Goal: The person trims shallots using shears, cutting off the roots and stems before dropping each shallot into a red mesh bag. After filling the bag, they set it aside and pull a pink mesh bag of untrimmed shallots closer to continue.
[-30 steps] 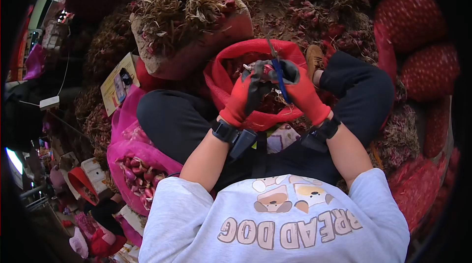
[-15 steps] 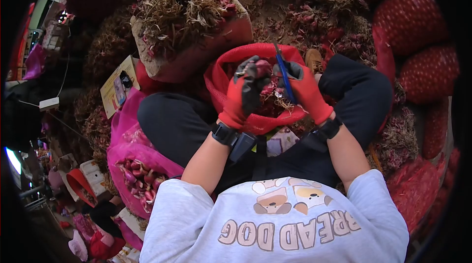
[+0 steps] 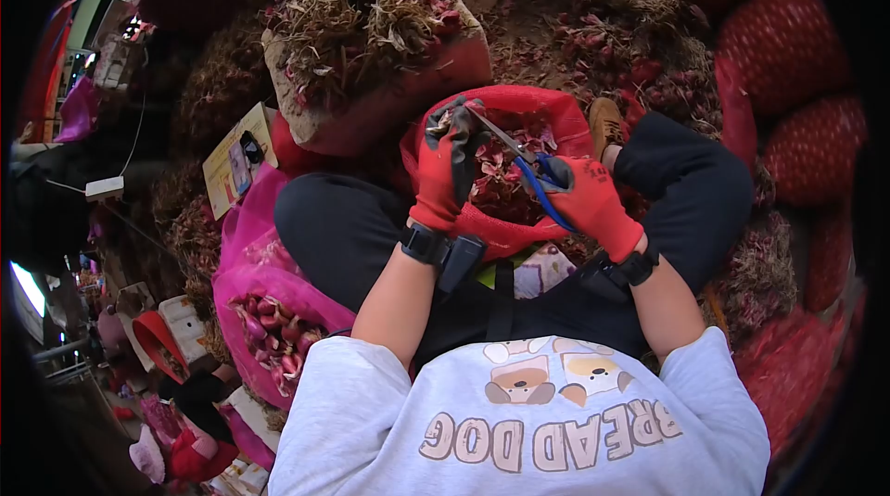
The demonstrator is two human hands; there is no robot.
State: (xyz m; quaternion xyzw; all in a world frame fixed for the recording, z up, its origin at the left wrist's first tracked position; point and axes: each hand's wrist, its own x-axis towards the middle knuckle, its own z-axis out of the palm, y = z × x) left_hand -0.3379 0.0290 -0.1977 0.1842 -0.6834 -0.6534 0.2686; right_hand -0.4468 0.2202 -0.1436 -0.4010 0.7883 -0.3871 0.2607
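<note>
My left hand (image 3: pixel 447 162), in a red and dark grey glove, is closed over the far left rim of the red mesh bag (image 3: pixel 561 108). It pinches a shallot whose dry end shows at the fingertips; the fingers hide most of it. My right hand (image 3: pixel 586 197), gloved alike, grips blue-handled scissors (image 3: pixel 540 188). Their blades are parted and point up and left, with one tip close to my left fingers. Beneath both hands, loose shallots and reddish skins (image 3: pixel 505 176) lie in the bag, which stands between my crossed legs.
A block heaped with dried shallot bunches (image 3: pixel 357 23) stands at the far left. More bunches (image 3: pixel 630 23) lie beyond the bag. At my left knee is a pink mesh bag (image 3: pixel 315 297) of shallots. Full red sacks (image 3: pixel 783 42) line the right side.
My right hand has drawn back toward me, and the scissors have swung left with their blades apart. My left hand has turned, hiding the shallot that showed before. The view has shifted slightly.
</note>
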